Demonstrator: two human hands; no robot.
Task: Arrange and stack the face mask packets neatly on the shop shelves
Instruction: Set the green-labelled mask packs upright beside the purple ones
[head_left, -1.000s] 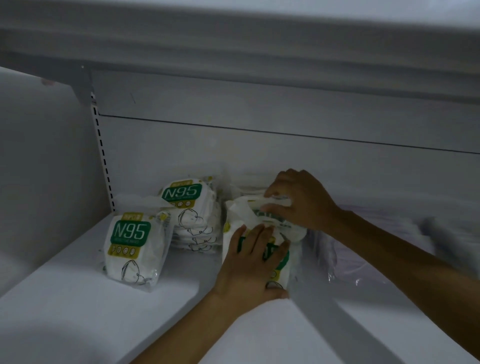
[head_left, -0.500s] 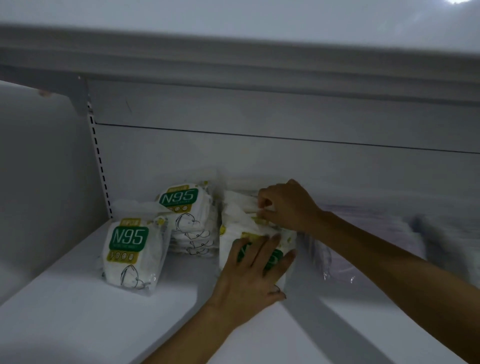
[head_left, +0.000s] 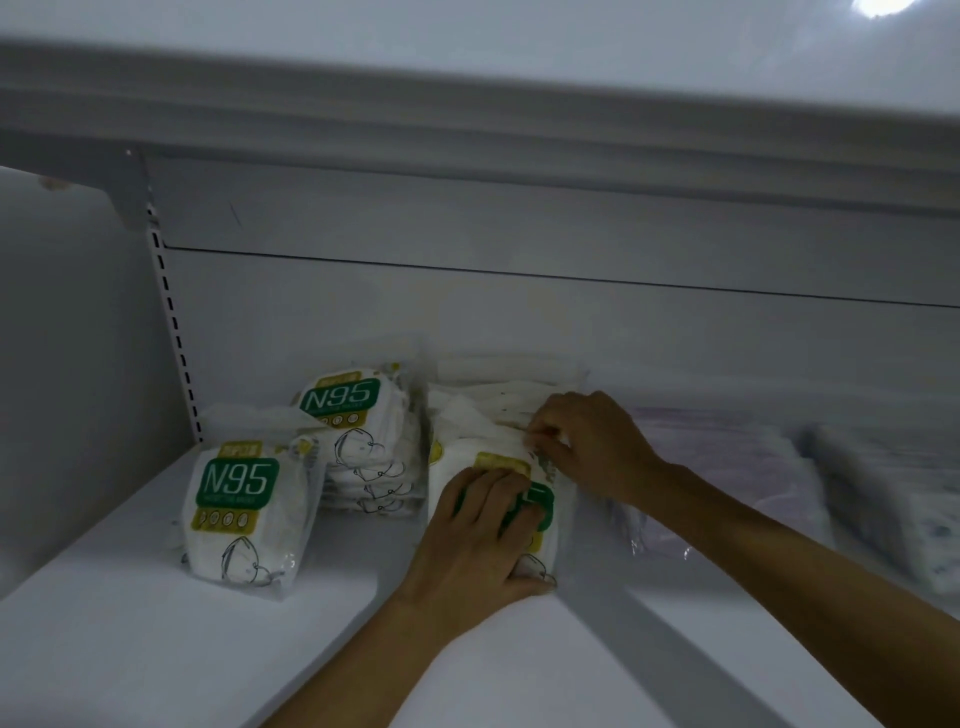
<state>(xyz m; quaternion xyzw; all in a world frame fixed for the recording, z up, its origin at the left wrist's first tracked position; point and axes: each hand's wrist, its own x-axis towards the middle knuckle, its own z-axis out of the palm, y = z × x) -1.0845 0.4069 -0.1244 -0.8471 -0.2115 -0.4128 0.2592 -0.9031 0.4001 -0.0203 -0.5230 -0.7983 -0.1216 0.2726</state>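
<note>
On the white shelf (head_left: 130, 639) lie white N95 mask packets with green labels. One packet (head_left: 241, 512) leans alone at the left. A stack of packets (head_left: 358, 436) stands behind it by the back wall. My left hand (head_left: 478, 535) rests flat, fingers spread, on the front of a third bundle of packets (head_left: 540, 514) in the middle. My right hand (head_left: 587, 441) pinches the top edge of that same bundle from behind. More white packets (head_left: 498, 400) lie behind the bundle.
Pale lilac packets (head_left: 727, 467) and blurred clear packets (head_left: 893, 493) lie on the shelf to the right. The upper shelf (head_left: 467, 119) overhangs closely. A slotted upright (head_left: 171, 322) runs down the left corner, beside a side panel.
My right hand has drawn slightly right and down along the bundle's top edge, its fingers closing into a pinch. My left hand stays on the bundle's front.
</note>
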